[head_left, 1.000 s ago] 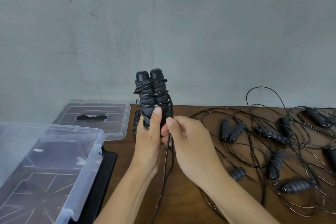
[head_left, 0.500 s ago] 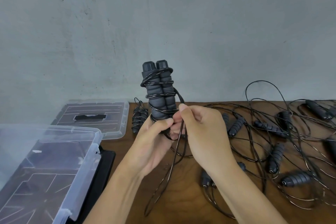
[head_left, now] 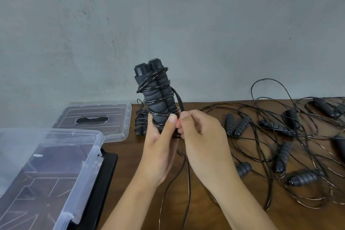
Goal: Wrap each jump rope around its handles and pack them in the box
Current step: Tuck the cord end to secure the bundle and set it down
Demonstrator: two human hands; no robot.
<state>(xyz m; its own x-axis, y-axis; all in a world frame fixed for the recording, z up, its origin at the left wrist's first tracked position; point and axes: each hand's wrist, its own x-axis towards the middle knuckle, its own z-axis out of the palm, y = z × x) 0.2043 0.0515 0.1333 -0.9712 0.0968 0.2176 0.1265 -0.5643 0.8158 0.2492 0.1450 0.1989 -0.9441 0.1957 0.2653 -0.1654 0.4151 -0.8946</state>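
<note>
While the pair of foam handles (head_left: 156, 97) stands upright above the wooden table (head_left: 214, 201), the step in hand is the winding of one jump rope: several turns of black cord (head_left: 155, 87) already circle the two handles, and a long tail (head_left: 186, 183) hangs from the hands down toward the table edge. The left hand (head_left: 158, 151) is clenched round the lower end of the handles, its thumb laid upward against the foam. The right hand (head_left: 203, 140) sits just beside it, fingers curled, pinching the cord where it leaves the bundle; the fingertips themselves are partly hidden behind the left thumb. By my judgement the wrap is about half done, so the next move calls for carrying the tail round the handles again while the left grip keeps them from twisting. One wrapped rope (head_left: 141, 119) lies on the table behind the hands. The clear plastic box (head_left: 82, 155) waits at the left, apparently with nothing in it, its lid (head_left: 97, 117) beyond. Unwrapped ropes (head_left: 280, 145) sprawl tangled to the right.
</note>
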